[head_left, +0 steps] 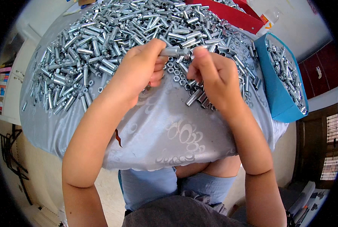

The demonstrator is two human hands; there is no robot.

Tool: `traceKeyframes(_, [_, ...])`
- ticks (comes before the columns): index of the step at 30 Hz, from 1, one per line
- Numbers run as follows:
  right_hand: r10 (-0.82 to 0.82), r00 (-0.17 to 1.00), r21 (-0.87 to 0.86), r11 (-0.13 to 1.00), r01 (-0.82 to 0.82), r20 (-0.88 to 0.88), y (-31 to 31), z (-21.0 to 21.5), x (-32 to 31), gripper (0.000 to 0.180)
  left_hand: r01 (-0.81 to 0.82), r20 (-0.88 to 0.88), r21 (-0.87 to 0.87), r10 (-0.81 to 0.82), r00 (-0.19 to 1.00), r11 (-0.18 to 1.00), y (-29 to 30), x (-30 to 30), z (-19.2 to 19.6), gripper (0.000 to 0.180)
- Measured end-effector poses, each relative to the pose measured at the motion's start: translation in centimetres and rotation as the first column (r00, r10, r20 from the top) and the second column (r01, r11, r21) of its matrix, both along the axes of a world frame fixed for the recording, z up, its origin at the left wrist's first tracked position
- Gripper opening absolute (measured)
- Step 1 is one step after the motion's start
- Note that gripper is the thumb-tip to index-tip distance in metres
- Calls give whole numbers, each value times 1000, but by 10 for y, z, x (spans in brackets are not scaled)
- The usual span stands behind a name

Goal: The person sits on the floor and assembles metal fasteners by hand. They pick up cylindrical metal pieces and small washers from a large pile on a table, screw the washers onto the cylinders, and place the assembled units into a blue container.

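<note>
My left hand is closed around a silver expansion bolt, a metal sleeve with a nut toward its right end. The bolt lies roughly level above the near edge of the pile, and my left fingers hide its left end. At the nut end, my right hand is closed, its thumb against the bolt's tip and its fingers curled just below. Under my hands are loose hex nuts and several empty metal sleeves. A large heap of bolts and sleeves spreads beyond and to the left.
A blue fabric bin with bolts inside stands at the right table edge. A red box is at the far right, with a clear plastic bottle beside it. A shiny grey patterned cloth covers the table.
</note>
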State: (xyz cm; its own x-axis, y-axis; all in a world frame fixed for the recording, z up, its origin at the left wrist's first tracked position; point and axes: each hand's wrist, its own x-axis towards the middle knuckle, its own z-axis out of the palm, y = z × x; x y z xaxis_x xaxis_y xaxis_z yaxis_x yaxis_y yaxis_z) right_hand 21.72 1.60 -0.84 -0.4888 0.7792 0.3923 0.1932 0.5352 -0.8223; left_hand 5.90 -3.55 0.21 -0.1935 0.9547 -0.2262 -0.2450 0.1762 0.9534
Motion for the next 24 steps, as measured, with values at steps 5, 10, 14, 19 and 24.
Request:
traceKeyframes(5, [15, 996, 119, 993, -5, -83, 1, 4, -3, 20, 20, -32, 24, -19, 999, 1000, 1, -5, -4, 32])
traceKeyframes(10, [79, 994, 445, 895, -41, -69, -1, 5, -4, 34, 33, -57, 33, -31, 998, 999, 1, -3, -6, 33])
traceKeyframes(14, [65, 997, 453, 891, -39, -43, 1, 7, -1, 33, 2, -82, 23, 0, 997, 1000, 0, -1, -4, 34])
traceKeyframes(19, [7, 1000, 511, 859, -13, 14, 0, 9, -2, 19, 30, -86, 35, -27, 996, 999, 1, -3, -5, 34])
traceKeyframes(24, [-89, 969, 230, 973, 35, 231, 1, 7, 6, 22, 30, -138, 45, -23, 990, 999, 0, -1, -4, 35])
